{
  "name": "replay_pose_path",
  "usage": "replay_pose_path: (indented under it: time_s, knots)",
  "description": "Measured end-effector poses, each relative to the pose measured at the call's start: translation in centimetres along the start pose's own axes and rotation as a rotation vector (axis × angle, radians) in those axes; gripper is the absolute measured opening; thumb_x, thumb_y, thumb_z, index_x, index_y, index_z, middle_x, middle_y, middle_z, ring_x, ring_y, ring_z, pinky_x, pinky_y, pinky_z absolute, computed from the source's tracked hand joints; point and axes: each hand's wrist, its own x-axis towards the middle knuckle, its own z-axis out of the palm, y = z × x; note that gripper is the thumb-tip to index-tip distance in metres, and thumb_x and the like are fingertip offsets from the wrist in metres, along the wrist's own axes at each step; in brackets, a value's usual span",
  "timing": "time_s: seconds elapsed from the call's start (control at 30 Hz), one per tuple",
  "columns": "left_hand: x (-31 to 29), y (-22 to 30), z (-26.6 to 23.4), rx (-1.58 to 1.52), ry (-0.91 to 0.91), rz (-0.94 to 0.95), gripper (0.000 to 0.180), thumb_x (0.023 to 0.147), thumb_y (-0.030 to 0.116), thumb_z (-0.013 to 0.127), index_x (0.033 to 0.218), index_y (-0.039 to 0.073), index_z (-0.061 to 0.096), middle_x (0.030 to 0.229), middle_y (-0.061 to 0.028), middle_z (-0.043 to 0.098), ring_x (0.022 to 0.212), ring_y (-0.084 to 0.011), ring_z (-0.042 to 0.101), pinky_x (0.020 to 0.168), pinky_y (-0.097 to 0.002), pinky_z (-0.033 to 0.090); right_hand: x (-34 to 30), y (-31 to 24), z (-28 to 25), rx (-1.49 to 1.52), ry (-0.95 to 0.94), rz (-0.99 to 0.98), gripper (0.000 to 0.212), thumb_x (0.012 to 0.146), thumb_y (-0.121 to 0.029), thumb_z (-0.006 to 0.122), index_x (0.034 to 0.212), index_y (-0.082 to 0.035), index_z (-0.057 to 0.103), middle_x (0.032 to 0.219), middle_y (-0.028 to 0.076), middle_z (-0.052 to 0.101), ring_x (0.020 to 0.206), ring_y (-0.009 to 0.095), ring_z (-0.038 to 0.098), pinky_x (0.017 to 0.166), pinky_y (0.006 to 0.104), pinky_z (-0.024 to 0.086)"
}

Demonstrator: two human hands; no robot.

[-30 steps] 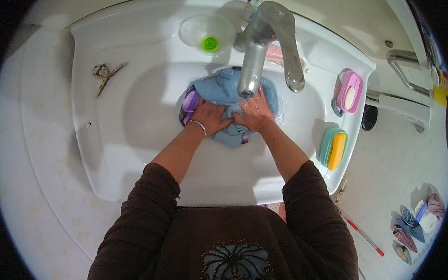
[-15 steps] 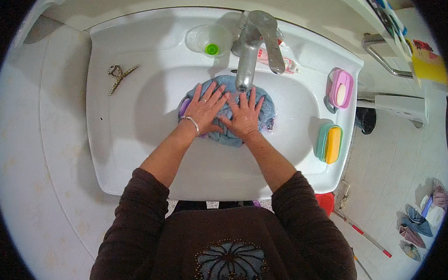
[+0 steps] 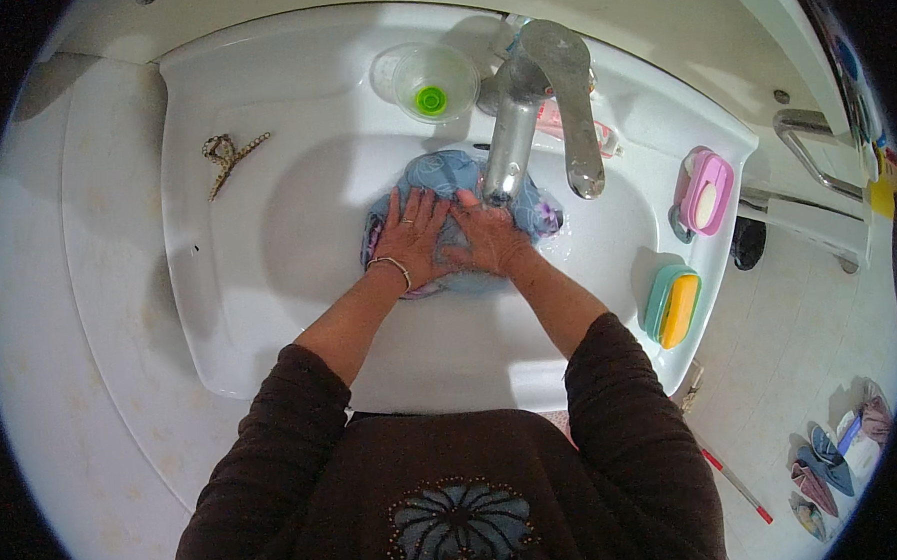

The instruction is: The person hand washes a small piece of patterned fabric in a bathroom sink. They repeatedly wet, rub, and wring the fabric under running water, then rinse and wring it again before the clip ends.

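A wet blue cloth (image 3: pixel 442 167) with purple flowered patches lies bunched in the basin of the white sink (image 3: pixel 261 338). Both of my palms press down on it. My left hand (image 3: pixel 410 237), with a ring and a bracelet, lies flat with its fingers spread toward the far side. My right hand (image 3: pixel 490 240) rests beside it, fingers stretched out, its fingertips under the spout of the chrome faucet (image 3: pixel 508 157). Water glistens around the cloth's right edge. The cloth's middle is hidden beneath my hands.
A patterned hair claw (image 3: pixel 227 165) lies on the left ledge. Behind the basin stand a clear cup (image 3: pixel 407 74) with a green piece inside and a tube (image 3: pixel 572 124). On the right are a pink soap dish (image 3: pixel 720 183) and a green dish holding yellow soap (image 3: pixel 679 311). Shoes (image 3: pixel 827 459) sit on the floor.
My hands have pressed closer together on the cloth, which has shifted shape and shows more of its flowered right edge. The view has moved slightly closer to the faucet.
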Motion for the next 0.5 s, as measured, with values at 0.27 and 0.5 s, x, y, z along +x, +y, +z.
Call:
replay_pose_path:
  time_s: [0.27, 0.5]
  knots:
    - [-0.2, 0.9, -2.2, -0.11, 0.01, -0.056, 0.09, 0.075, 0.057, 0.06, 0.141, 0.005, 0.027, 0.14, -0.0181, 0.033, 0.133, -0.0325, 0.026, 0.11, -0.0486, 0.015, 0.1, 0.4, -1.4, -0.215, 0.248, -0.226, 0.072, 0.075, -0.047, 0.063, 0.129, -0.003, 0.045, 0.129, 0.016, 0.047, 0.116, 0.037, 0.043, 0.111, 0.0561, 0.014]
    - [-2.2, -1.6, -7.0, 0.065, 0.357, 0.343, 0.097, 0.06, 0.045, 0.077, 0.142, 0.024, 0.029, 0.145, -0.0138, 0.027, 0.136, -0.0344, 0.021, 0.109, -0.052, 0.02, -5.4, -0.2, -3.7, -0.203, 0.593, 0.036, 0.074, 0.073, -0.054, 0.063, 0.13, -0.009, 0.046, 0.14, 0.018, 0.032, 0.131, 0.04, 0.026, 0.104, 0.0588, 0.018]
